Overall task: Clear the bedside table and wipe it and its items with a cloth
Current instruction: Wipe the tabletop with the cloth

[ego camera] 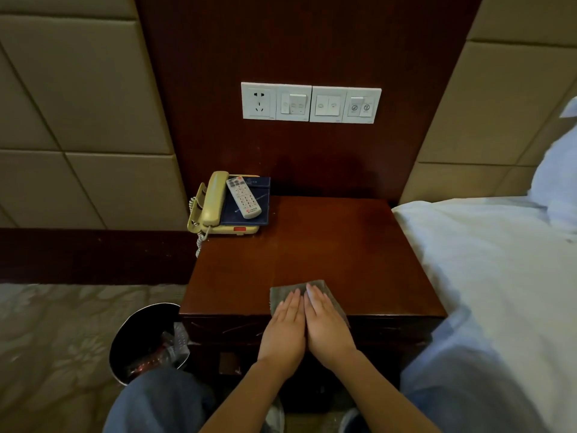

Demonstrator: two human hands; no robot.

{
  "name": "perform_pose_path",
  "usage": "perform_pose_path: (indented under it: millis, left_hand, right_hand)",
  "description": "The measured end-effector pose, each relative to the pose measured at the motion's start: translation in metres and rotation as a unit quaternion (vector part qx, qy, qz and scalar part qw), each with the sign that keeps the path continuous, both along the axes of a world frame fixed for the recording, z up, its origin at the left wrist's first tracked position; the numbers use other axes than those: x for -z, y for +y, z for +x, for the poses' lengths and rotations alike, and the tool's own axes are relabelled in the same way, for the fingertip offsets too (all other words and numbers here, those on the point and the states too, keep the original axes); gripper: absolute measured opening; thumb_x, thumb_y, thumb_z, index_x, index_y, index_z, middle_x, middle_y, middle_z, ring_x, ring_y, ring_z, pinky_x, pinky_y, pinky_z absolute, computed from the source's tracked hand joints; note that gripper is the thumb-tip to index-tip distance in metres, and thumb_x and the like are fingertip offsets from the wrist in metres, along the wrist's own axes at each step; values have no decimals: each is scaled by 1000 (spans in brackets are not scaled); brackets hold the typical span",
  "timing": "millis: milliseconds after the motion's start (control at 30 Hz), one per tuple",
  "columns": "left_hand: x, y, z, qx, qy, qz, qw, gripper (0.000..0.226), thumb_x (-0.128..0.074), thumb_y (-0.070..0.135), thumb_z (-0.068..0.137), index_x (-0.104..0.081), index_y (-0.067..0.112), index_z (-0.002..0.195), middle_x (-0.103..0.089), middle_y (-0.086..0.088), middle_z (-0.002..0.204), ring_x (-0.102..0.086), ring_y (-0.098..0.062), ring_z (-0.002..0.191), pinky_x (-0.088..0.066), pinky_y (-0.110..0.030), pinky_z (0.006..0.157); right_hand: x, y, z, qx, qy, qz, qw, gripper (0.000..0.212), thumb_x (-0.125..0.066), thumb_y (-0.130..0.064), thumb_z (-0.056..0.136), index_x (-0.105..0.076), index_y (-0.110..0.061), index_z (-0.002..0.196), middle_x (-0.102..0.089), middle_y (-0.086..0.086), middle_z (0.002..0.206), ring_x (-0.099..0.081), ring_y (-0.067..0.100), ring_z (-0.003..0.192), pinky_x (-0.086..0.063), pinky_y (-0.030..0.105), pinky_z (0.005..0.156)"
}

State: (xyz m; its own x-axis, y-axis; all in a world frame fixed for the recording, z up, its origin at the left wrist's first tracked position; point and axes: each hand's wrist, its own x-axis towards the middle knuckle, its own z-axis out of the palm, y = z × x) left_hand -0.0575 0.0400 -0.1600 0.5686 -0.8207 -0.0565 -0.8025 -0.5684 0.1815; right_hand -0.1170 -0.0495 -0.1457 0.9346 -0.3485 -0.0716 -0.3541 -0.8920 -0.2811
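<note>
The dark wooden bedside table (327, 242) fills the middle of the view. A grey cloth (282, 292) lies flat at its front edge. My left hand (285, 329) and my right hand (326, 326) lie side by side on the cloth, fingers straight, palms down, pressing it onto the wood. At the table's back left corner stands a beige telephone (209, 203). A dark blue folder (249, 214) rests on the phone's base, and a white remote control (244, 197) lies on the folder.
A white bed (487, 270) borders the table on the right. A black waste bin (146, 339) with rubbish stands on the patterned carpet at the table's front left. A white socket and switch panel (310, 103) sits on the wall above. My knees frame the bottom.
</note>
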Motion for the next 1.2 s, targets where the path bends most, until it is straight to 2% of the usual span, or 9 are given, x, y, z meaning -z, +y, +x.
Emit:
perform_pose_path:
  millis: [67,267,367,567,867,1067,1200]
  left_hand:
    - [5,-7,3,-17,0,-1,1000,61,-27,23,103,9,9,150,17,-7,158,15,-15,146,13,-29,116]
    - [2,-42,46,-24,8,4,1000,69,-38,19,100,7,9,151,15,-8,159,12,-15,146,8,-28,118]
    - [0,-62,76,-20,8,15,1000,69,-38,17,100,8,9,151,15,-8,159,12,-15,146,7,-29,117]
    - [-3,-105,134,-45,-9,31,998,68,-33,13,100,12,6,150,20,-13,157,14,-21,146,4,-33,120]
    - [-6,-180,226,-109,32,1,993,66,-31,8,98,11,3,150,19,-13,157,14,-20,146,4,-31,119]
    - [-9,-207,261,-133,49,-10,990,65,-30,6,98,10,0,149,18,-15,157,13,-22,146,4,-32,119]
    - [-10,-215,272,-136,54,-10,989,71,-37,4,96,10,0,149,18,-16,157,13,-23,146,4,-33,119]
  right_hand:
    - [7,-8,4,14,-1,18,1000,60,-29,-19,104,5,-8,152,13,4,160,8,16,148,10,22,110]
    - [12,-43,49,8,12,7,1000,62,-34,-19,103,3,-9,153,13,6,160,10,16,148,7,27,117]
    - [15,-60,78,16,4,4,1000,62,-33,-17,103,3,-9,153,13,7,160,10,16,148,7,26,117]
    - [18,-100,139,20,-20,-31,999,61,-34,-17,103,1,-12,153,8,6,161,5,16,148,5,26,116]
    - [15,-174,238,16,-28,-52,998,65,-41,-11,99,-6,-13,153,1,6,161,-3,16,148,-2,28,118]
    - [11,-201,276,1,-28,-61,998,67,-45,-9,97,-8,-12,153,-3,6,161,-4,16,148,-3,27,119]
    - [10,-208,285,-4,-33,-63,997,70,-47,-4,95,-10,-12,153,-5,7,161,-5,17,148,-4,28,119]
